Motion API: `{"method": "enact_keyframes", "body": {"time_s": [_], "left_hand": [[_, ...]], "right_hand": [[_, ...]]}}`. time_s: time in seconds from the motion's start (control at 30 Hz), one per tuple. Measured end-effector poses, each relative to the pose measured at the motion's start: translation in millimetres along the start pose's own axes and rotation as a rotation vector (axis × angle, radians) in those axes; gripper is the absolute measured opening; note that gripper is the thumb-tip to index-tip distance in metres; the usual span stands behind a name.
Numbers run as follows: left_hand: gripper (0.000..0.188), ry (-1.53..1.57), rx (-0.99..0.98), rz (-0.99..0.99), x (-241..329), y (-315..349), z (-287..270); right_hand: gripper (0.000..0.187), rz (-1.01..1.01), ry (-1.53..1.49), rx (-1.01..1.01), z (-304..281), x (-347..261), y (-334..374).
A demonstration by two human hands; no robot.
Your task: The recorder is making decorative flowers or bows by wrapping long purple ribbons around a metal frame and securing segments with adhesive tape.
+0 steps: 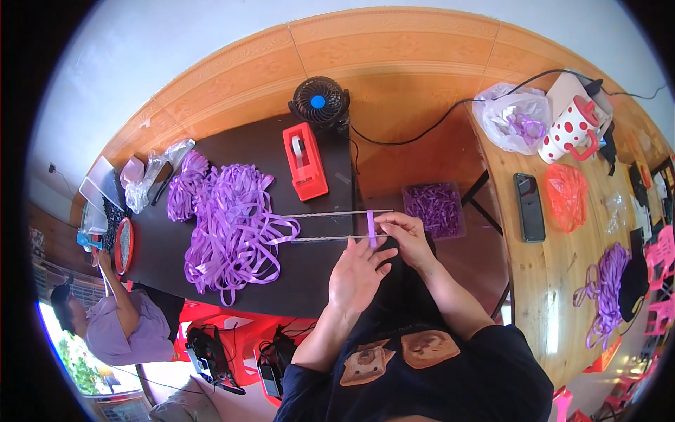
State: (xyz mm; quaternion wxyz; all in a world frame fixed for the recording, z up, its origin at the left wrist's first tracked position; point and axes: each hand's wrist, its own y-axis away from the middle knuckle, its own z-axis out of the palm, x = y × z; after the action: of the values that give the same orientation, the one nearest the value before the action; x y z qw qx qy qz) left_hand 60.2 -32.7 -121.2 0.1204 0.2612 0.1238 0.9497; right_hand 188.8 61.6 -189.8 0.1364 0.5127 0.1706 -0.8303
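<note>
Two thin twisted rods, the far one point(323, 214) and the near one point(325, 240), reach over the dark table's right edge towards me. A band of purple ribbon point(372, 224) spans both rods close to their ends. My right hand point(409, 240) is at the band's right side, thumb and fingers pinched together at the ribbon. Palm up, my left hand point(357, 276) lies just below the near rod, its fingers spread and their tips close to the ribbon's lower end. A big tangled heap of purple ribbon point(228, 225) covers the table left of the rods.
On the dark table point(295, 281) stand a red tape dispenser point(306, 163) and a black fan point(320, 102). A bin of purple pieces point(434, 209) sits below, between the tables. The wooden table point(541, 281) holds a phone point(530, 207) and spotted tumbler point(573, 130). Another person point(123, 316) works far left.
</note>
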Motion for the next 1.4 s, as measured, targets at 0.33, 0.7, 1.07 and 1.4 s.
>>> {"method": "enact_keyframes", "body": {"time_s": [0.33,0.7,1.07,1.4], "left_hand": [[0.056,0.002,-0.011,0.003,-1,-1,-2],[0.055,0.013,-0.007,0.020,-2,-2,-3],[0.053,-0.014,0.002,0.027,-2,-2,-4],[0.047,0.003,0.016,0.033,-2,-2,-4]], "right_hand": [[0.013,0.033,-0.005,-0.005,10,-7,-1],[0.006,-0.064,0.142,0.046,12,-14,-2],[0.014,-0.063,0.333,-0.014,15,-25,-1],[0.007,-0.070,0.743,-0.095,15,-31,-12]]}}
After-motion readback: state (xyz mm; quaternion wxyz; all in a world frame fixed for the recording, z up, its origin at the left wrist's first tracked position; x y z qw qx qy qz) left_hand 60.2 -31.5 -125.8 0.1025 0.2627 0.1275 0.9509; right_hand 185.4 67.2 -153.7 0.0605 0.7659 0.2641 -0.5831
